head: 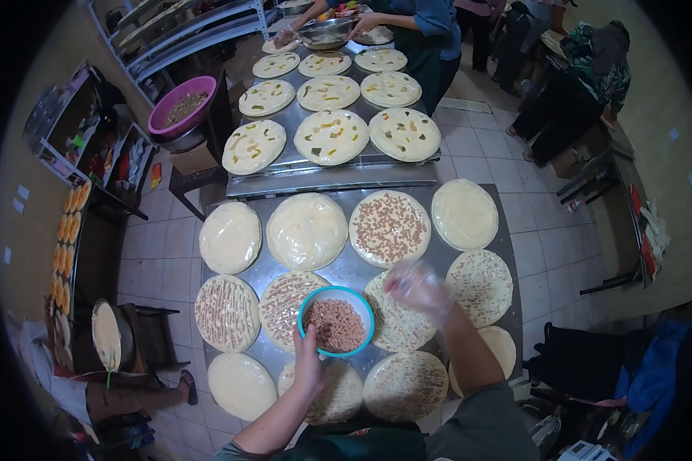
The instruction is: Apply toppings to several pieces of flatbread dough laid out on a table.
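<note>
My left hand (308, 357) grips the rim of a white bowl (367, 325) with a turquoise edge. Small pinkish-brown diced pieces (335, 324), seemingly meat, fill much of it. My right hand (420, 288), in a clear plastic glove, is motion-blurred above a topped dough round (401, 331); whether its fingers hold anything is hidden by the blur. Just beyond it, another dough round (390, 227) is scattered with the same pieces. Striped brown topping covers a round (226, 313) at the left. A plain cream-coated round (307, 230) lies at the far side of the metal table (354, 282).
A second metal table (334, 187) beyond carries several rounds with pepper strips (331, 137). A co-worker's hands (366, 24) hold a metal bowl (327, 34) there. Left stand a pink basin (181, 106) and a pot of cream (106, 334). A person bends at the right (588, 86).
</note>
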Action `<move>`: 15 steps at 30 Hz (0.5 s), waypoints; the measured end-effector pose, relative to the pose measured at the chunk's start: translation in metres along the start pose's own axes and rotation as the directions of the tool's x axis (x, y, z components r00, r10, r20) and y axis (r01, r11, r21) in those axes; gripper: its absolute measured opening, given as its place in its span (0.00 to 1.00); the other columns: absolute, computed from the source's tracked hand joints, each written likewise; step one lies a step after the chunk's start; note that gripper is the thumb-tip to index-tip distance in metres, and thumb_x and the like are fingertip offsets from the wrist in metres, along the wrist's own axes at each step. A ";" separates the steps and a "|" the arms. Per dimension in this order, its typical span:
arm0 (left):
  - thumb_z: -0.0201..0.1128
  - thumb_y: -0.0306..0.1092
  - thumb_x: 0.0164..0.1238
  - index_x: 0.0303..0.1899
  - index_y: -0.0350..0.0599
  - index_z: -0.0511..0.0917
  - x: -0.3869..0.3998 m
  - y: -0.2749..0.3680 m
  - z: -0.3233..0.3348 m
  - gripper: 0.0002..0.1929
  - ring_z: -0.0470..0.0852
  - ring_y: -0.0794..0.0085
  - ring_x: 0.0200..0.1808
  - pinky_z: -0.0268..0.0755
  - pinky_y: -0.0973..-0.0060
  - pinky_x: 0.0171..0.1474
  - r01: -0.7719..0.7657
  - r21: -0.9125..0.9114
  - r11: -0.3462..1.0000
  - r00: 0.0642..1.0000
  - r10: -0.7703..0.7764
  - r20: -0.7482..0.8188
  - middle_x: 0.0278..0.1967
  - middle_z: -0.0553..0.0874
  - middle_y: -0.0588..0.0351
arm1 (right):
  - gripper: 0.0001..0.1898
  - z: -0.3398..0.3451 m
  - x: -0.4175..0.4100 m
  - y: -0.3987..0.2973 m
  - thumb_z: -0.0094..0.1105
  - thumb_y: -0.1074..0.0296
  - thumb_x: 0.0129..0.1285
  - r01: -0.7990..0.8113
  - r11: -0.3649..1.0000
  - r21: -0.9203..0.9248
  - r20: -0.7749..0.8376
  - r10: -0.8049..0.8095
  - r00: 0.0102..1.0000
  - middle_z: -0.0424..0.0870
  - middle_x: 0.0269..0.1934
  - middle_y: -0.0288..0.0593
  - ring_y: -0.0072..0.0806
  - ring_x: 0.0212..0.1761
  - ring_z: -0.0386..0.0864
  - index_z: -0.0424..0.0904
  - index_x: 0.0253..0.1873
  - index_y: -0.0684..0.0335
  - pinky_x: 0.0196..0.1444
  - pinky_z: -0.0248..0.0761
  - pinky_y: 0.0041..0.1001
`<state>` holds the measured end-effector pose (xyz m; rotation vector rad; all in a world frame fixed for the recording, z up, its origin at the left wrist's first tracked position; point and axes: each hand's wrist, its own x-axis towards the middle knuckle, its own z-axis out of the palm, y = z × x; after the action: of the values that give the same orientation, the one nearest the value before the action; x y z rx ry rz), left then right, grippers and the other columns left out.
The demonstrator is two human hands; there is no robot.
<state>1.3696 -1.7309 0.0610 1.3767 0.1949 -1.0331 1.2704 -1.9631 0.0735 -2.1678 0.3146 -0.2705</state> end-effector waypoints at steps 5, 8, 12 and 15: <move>0.45 0.48 0.64 0.58 0.57 0.51 0.003 -0.028 -0.011 0.24 0.63 0.62 0.57 0.61 0.55 0.52 -0.092 0.036 0.995 0.984 0.085 0.154 0.57 0.61 0.55 | 0.12 0.065 -0.018 -0.069 0.49 0.64 0.55 0.158 0.925 -0.345 0.376 -0.018 0.926 0.76 0.38 0.46 0.37 0.44 0.73 0.74 0.39 0.65 0.48 0.65 0.32; 0.44 0.47 0.64 0.58 0.56 0.52 -0.008 -0.038 -0.020 0.23 0.64 0.63 0.57 0.62 0.57 0.53 -0.121 0.046 0.992 0.963 0.106 0.248 0.56 0.62 0.55 | 0.14 0.108 -0.037 -0.063 0.44 0.65 0.55 0.313 0.846 -0.431 -0.003 -0.349 0.937 0.77 0.39 0.49 0.40 0.40 0.77 0.71 0.44 0.62 0.41 0.70 0.34; 0.43 0.48 0.65 0.57 0.56 0.53 -0.035 -0.057 -0.041 0.22 0.66 0.63 0.55 0.63 0.55 0.51 -0.054 0.024 0.998 0.958 0.045 0.282 0.55 0.64 0.55 | 0.15 0.135 -0.072 -0.074 0.42 0.66 0.56 0.126 0.930 -0.344 0.448 0.045 0.893 0.73 0.46 0.51 0.43 0.45 0.74 0.69 0.49 0.61 0.45 0.68 0.36; 0.44 0.49 0.64 0.57 0.57 0.53 -0.068 -0.073 -0.058 0.23 0.69 0.64 0.52 0.66 0.52 0.46 -0.059 0.053 0.997 0.965 0.043 0.258 0.52 0.66 0.55 | 0.16 0.149 -0.109 -0.095 0.42 0.66 0.57 0.141 0.924 -0.355 0.511 0.065 0.857 0.71 0.49 0.52 0.43 0.48 0.72 0.67 0.51 0.60 0.46 0.68 0.36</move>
<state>1.3057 -1.6377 0.0397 1.2805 -0.0636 -1.1702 1.2251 -1.7614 0.0574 -2.5292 0.0097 0.3899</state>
